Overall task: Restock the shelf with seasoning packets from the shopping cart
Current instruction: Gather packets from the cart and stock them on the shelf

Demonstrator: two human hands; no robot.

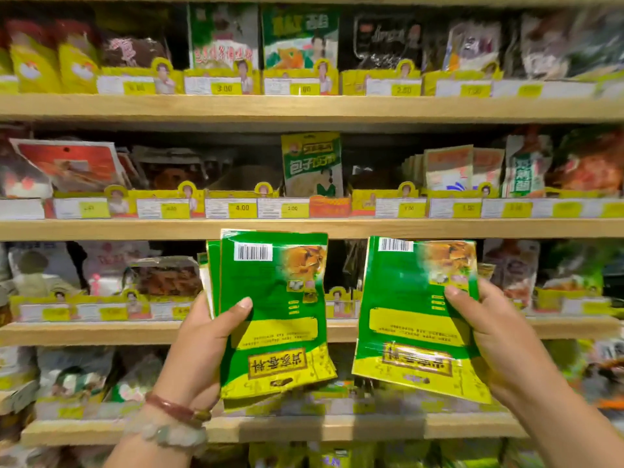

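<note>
Left hand (199, 346) and right hand (499, 336) each grip green seasoning packets (273, 312).

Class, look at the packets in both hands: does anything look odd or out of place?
Yes. Both stacks of green packets, in the left hand and the right hand, are held upside down: the printed text is inverted and the barcodes sit at the top.
</note>
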